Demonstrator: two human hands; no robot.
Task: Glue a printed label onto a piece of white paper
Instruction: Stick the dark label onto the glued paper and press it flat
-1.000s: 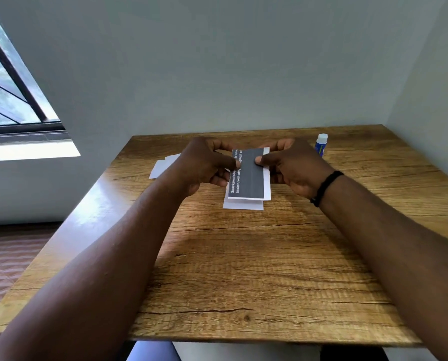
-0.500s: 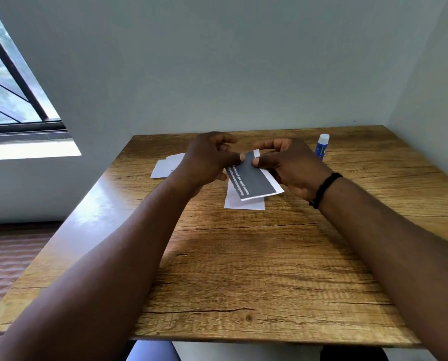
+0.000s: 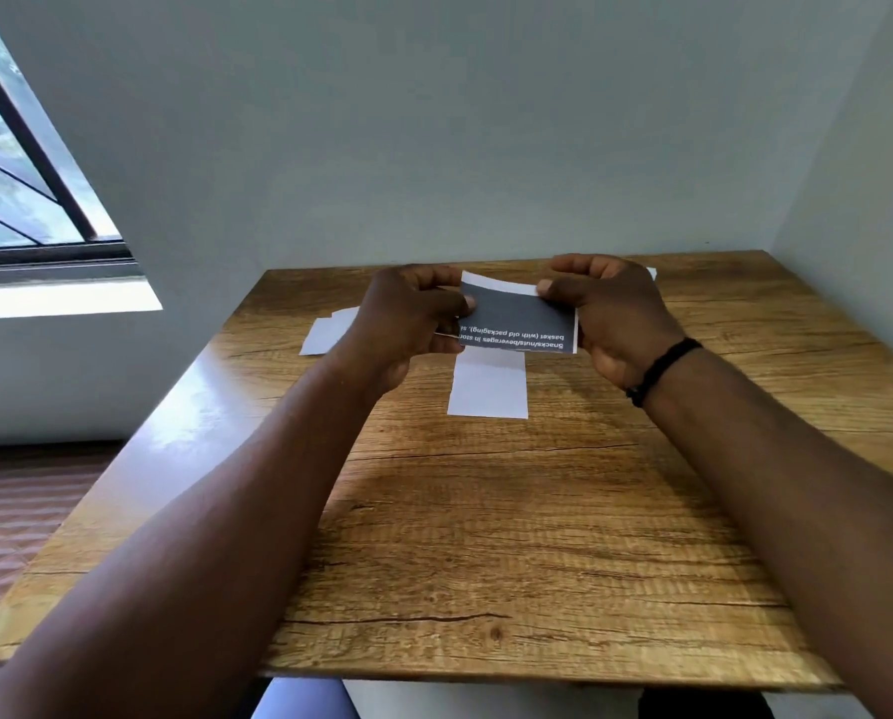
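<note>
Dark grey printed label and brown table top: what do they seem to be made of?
Dark grey printed label: thin paper, matte print, apparently; it bows between the left hand and right hand. Brown table top: wood-grain surface, possibly laminate; a glossy sheen shows along its left edge.

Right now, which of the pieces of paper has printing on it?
The dark grey label held up between both hands, with white text upside down. The white paper below it and the white sheets at the left lie blank on the table.
</note>
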